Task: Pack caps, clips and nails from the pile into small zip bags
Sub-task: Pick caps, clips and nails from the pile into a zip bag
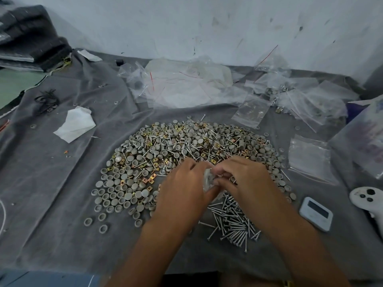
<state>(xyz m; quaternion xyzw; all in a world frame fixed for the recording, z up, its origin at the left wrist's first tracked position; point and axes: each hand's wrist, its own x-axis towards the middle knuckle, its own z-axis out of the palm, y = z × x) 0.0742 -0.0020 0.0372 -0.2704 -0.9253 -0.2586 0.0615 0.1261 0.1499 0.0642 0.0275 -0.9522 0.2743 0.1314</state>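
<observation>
Both hands meet above the near edge of the pile (186, 154) of grey caps, brass clips and nails, which lies on the grey cloth (62, 183) covering the counter. The left hand (182, 191) and the right hand (240, 179) each have fingers curled in a grip on one small zip bag (208, 180), pinched between them; its contents cannot be told. A separate heap of nails (232, 222) lies just below the hands. Empty and filled zip bags (186, 85) lie beyond the pile, near the wall. A white timer (316, 213) sits to the right, beside a white controller (366, 198).
</observation>
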